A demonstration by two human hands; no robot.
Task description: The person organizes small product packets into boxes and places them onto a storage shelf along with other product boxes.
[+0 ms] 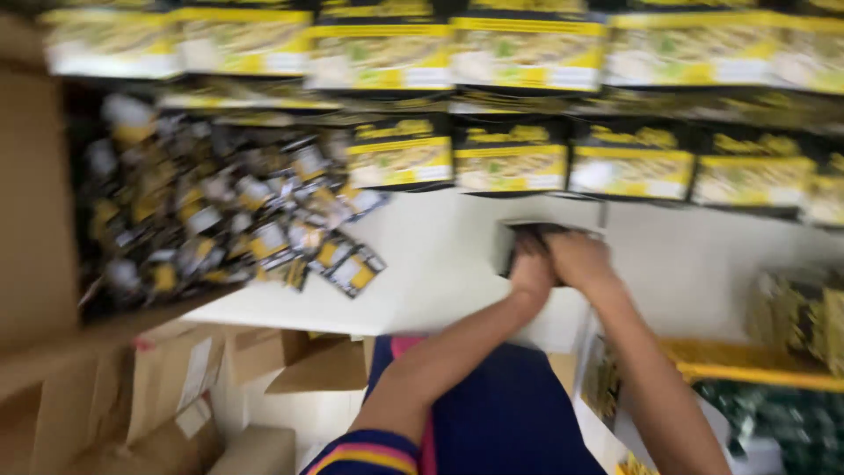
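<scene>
Both my hands reach forward onto a white table [440, 264]. My left hand [531, 268] and my right hand [578, 259] are pressed together on a small dark box or packet [519, 237] with a pale top edge. The picture is blurred, so how the fingers grip it is unclear. A heap of small black and yellow sachets [229, 220] lies to the left on the table. Rows of black and yellow printed boxes [510, 163] stand along the back.
An open cardboard box [35, 220] stands at the left, with more cardboard boxes [176, 387] below the table edge. A yellow crate [756, 365] with packets sits at the right. A higher row of boxes [378, 53] runs across the top.
</scene>
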